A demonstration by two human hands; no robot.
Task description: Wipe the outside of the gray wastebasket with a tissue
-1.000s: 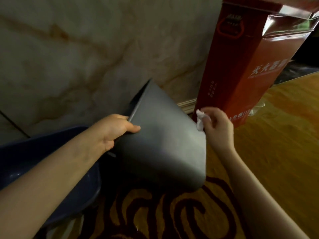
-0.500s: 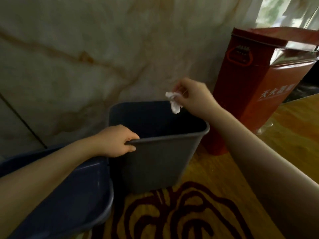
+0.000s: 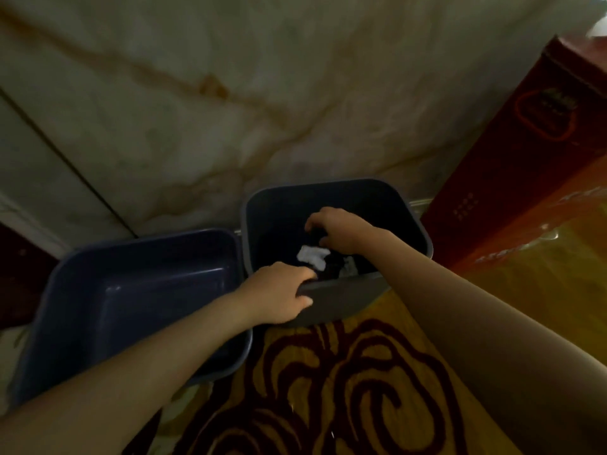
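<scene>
The gray wastebasket (image 3: 341, 302) stands upright on the patterned carpet by the marble wall. My left hand (image 3: 277, 293) grips its near rim, thumb outside and fingers over the edge. My right hand (image 3: 338, 229) hovers over the basket's mouth with its fingers spread and curled, holding nothing. The crumpled white tissue (image 3: 312, 255) lies loose inside the basket, just below and left of my right hand.
A second, dark blue bin (image 3: 138, 290) stands against the gray basket's left side. A tall red cabinet (image 3: 532, 178) stands close on the right. The marble wall (image 3: 230, 93) is right behind both bins. The gold and dark red carpet (image 3: 345, 389) spreads toward me.
The basket went from tilted to upright. My right hand carried the tissue over the opening and let it go; the tissue now lies inside. My left hand kept hold of the rim.
</scene>
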